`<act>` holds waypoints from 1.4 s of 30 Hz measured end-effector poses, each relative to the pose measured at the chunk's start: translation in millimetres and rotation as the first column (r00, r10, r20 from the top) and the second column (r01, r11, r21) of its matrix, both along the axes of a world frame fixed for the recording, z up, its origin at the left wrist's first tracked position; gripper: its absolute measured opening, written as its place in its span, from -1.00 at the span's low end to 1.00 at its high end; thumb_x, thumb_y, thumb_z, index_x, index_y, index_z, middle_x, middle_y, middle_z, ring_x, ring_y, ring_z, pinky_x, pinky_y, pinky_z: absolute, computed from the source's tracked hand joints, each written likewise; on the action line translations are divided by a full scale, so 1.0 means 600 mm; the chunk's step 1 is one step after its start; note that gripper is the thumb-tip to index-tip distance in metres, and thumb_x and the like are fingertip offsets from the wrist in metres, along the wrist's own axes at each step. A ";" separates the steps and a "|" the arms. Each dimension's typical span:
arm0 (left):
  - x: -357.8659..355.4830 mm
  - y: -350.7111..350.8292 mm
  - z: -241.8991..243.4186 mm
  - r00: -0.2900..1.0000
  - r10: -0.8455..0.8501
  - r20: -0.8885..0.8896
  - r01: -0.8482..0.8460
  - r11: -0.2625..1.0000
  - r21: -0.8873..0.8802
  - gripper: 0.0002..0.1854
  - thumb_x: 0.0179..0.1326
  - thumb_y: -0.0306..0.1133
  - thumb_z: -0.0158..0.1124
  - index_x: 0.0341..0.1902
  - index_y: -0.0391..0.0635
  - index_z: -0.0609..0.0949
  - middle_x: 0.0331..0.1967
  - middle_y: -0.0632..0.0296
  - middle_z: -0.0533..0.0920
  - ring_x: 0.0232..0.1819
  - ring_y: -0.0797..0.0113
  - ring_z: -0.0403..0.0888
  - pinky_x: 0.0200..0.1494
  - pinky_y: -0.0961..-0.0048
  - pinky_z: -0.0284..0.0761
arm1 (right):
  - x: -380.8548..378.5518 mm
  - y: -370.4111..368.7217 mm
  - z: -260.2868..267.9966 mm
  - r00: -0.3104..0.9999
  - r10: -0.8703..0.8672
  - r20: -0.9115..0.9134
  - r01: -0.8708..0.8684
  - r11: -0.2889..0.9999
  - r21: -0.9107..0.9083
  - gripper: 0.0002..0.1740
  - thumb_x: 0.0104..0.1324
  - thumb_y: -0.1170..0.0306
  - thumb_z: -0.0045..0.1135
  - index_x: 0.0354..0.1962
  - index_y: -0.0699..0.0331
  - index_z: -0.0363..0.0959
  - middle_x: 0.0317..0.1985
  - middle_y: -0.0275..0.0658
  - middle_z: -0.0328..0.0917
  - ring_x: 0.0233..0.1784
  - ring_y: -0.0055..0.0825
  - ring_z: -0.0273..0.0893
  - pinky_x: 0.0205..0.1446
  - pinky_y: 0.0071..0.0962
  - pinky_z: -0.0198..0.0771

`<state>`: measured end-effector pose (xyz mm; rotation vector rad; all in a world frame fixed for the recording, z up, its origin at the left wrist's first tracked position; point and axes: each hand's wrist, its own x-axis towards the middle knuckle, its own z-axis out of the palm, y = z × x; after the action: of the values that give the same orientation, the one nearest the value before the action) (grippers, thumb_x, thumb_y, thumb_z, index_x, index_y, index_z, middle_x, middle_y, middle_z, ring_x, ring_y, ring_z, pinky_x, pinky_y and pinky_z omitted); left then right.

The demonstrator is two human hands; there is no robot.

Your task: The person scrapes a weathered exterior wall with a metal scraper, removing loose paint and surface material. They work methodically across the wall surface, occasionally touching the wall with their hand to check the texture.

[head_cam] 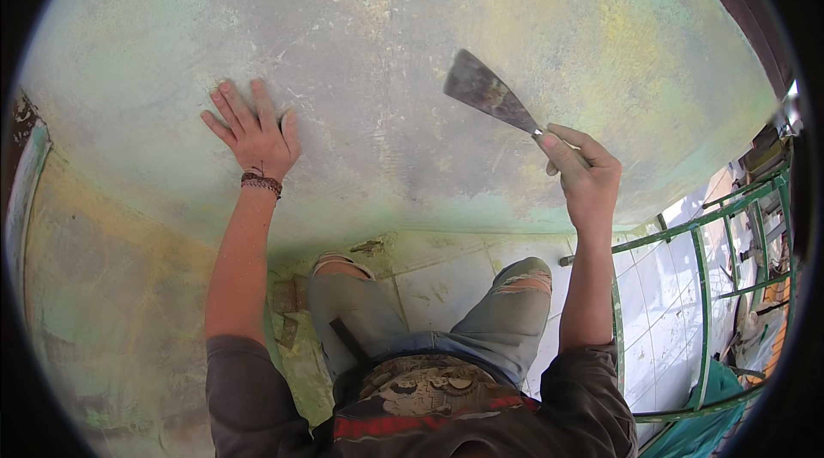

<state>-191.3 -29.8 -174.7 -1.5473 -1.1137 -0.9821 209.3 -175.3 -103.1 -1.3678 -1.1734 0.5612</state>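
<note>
My left hand (pixel 261 139) lies flat on a plastered wall (pixel 360 123), fingers spread and holding nothing. In my right hand (pixel 582 162) is a putty knife (pixel 492 91), gripped near the neck between thumb and fingers. Its dark, stained steel blade points up and to the left in front of the wall; whether it touches the surface I cannot tell. Most of the handle is hidden by my hand. Patches of grey, pale green and yellow mark the wall, with small chips and scratches between my hands.
A second wall (pixel 122 290) meets this one at my left. Tiled floor (pixel 444 271), dusty and stained, lies below my knees. To my right stands a green metal frame (pixel 702 303), with a green cloth (pixel 718 406) beside it. Assorted objects crowd the far right.
</note>
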 end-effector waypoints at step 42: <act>-0.052 -0.025 0.040 0.996 -0.066 -0.065 0.065 0.998 -0.015 -0.42 0.37 -0.07 0.09 0.45 0.14 0.41 0.55 0.05 0.19 0.59 0.03 0.03 0.55 -0.24 -0.23 | -0.051 0.003 0.263 0.952 -0.044 0.304 -0.005 0.987 0.159 -0.62 0.14 0.13 0.42 -0.28 0.29 0.73 -0.61 -0.26 0.56 -0.53 -0.59 0.47 -0.34 -0.51 0.36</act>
<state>-222.4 -44.8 -150.7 -1.6242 -1.0314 -0.9628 178.5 -173.5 54.7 -1.3591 -1.4210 0.2382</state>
